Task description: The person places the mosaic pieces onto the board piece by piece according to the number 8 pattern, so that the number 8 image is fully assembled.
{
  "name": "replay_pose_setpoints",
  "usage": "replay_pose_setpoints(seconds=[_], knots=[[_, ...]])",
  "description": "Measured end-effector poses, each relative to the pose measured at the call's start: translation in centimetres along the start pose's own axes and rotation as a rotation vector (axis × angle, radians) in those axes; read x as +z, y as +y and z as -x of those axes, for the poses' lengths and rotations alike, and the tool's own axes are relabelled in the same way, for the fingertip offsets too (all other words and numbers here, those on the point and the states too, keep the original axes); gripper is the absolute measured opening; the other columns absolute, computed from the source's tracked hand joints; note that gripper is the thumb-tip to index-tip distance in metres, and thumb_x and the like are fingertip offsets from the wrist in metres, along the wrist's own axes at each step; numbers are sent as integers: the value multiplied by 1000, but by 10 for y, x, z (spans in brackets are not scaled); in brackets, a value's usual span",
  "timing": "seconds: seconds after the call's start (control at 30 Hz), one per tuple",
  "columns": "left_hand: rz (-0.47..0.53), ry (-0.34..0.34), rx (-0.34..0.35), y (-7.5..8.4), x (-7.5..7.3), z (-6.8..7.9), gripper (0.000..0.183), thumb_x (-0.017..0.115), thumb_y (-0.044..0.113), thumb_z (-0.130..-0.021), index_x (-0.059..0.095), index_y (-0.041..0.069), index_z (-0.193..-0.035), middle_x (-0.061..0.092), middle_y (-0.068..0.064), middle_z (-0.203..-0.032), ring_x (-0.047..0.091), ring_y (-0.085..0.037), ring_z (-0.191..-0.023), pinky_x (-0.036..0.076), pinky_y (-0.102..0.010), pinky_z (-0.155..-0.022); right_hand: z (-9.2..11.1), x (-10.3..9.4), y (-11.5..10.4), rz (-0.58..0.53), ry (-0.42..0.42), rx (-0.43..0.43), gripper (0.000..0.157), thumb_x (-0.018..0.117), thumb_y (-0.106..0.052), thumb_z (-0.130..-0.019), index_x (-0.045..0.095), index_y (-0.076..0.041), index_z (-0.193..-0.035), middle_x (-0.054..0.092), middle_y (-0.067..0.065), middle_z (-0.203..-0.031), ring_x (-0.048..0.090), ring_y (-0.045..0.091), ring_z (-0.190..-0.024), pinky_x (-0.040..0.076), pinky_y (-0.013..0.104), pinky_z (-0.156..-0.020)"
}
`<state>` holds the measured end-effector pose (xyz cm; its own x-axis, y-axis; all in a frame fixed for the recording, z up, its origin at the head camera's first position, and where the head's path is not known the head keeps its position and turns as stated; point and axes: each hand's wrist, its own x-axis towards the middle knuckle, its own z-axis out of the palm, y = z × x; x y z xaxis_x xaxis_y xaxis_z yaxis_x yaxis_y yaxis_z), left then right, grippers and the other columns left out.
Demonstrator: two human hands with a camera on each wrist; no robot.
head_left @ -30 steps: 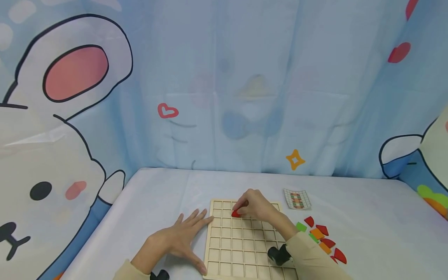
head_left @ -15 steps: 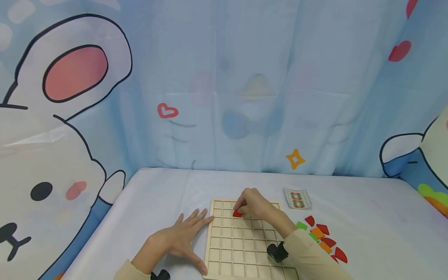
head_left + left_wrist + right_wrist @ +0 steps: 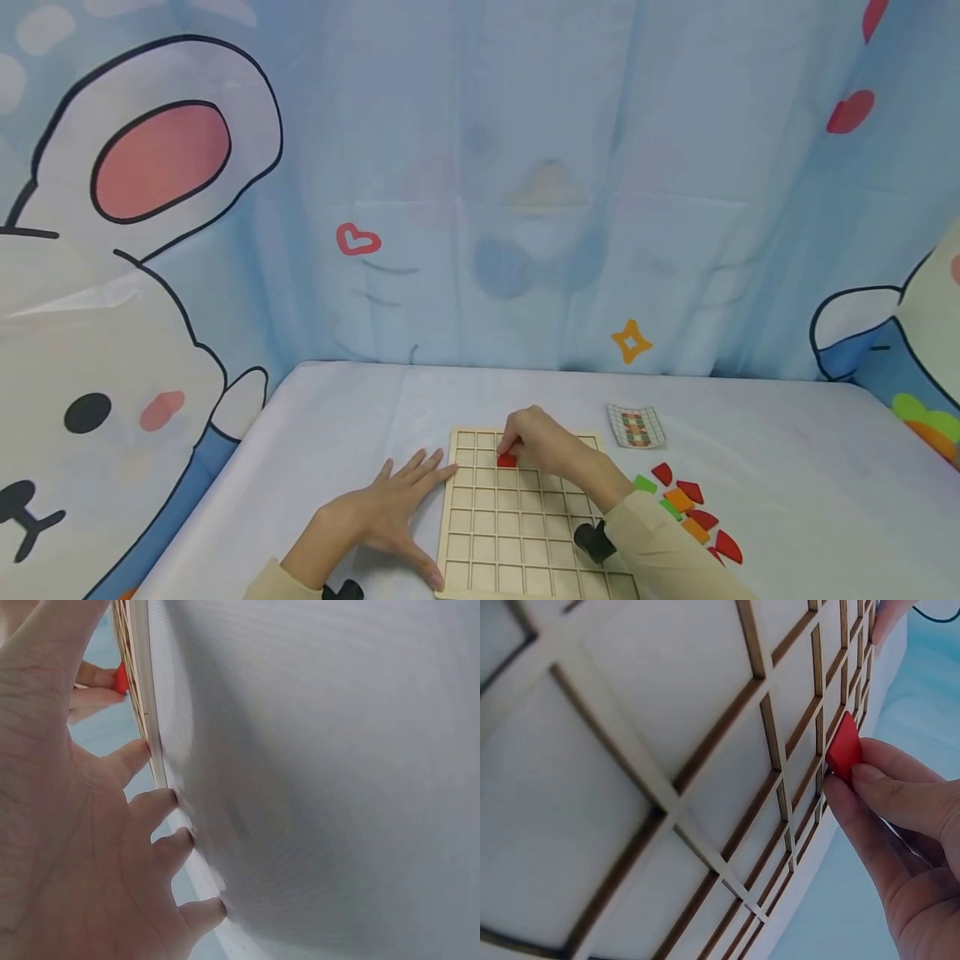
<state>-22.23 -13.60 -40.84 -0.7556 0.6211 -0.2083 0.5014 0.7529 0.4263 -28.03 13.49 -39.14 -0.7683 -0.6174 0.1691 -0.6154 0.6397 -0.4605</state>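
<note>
A wooden grid board (image 3: 495, 525) with square cells lies on the white table. My right hand (image 3: 546, 440) is over its far part, pinching a red piece (image 3: 507, 461) between thumb and fingers; in the right wrist view this red piece (image 3: 844, 750) sits right at the grid strips, its far side partly covered by the fingertips. My left hand (image 3: 382, 510) lies spread at the board's left side, thumb and forefinger touching the edge. In the left wrist view the left fingers (image 3: 163, 855) are extended, their tips down on the cloth and the board's edge.
Right of the board lie loose red quarter-round pieces (image 3: 728, 547), orange squares (image 3: 679, 500) and green pieces (image 3: 645, 484). Behind them is a small pattern card (image 3: 636, 427) with a coloured grid. A printed blue curtain (image 3: 525, 250) hangs behind the table.
The red piece in my right hand has turned slightly and now sits squarer to a cell, with the fingers shifted a little. My left hand has stayed in place.
</note>
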Motion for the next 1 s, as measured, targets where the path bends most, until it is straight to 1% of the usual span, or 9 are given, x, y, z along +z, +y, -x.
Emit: replay_pose_setpoints(seconds=[0.23,0.47,0.67,0.87,1.0], knots=[[1,-3,2,1,0,0,127,95,55,-70,23,19,-168,12,-11,-176,8,-34,-161,8,-69,-124,2,2,1,28,14,-14,14,75,14,-88,82,3,-92,74,9,-87,73,24,-84,62,27,-74],[5,-5,13,1,0,-2,127,95,55,-71,22,20,-168,11,-11,-176,7,-34,-162,7,-69,-124,3,4,1,80,24,-33,12,76,14,-87,82,4,-91,74,11,-87,73,25,-84,62,25,-73],[2,-8,1,1,1,-2,127,95,56,-70,22,19,-168,12,-11,-176,8,-33,-162,8,-69,-124,6,8,5,53,65,-18,14,75,16,-86,82,4,-91,74,10,-87,73,26,-85,61,26,-74],[-4,-14,0,1,0,-1,128,95,54,-70,22,18,-168,11,-12,-175,9,-35,-161,8,-70,-123,6,11,3,50,57,4,9,78,13,-86,81,4,-89,73,11,-86,72,26,-83,60,23,-70],[-7,-19,1,2,-1,-1,127,95,53,-71,22,18,-168,11,-13,-175,9,-36,-161,9,-71,-123,7,11,2,54,55,4,9,80,11,-85,81,3,-88,70,8,-85,69,21,-79,58,22,-68]])
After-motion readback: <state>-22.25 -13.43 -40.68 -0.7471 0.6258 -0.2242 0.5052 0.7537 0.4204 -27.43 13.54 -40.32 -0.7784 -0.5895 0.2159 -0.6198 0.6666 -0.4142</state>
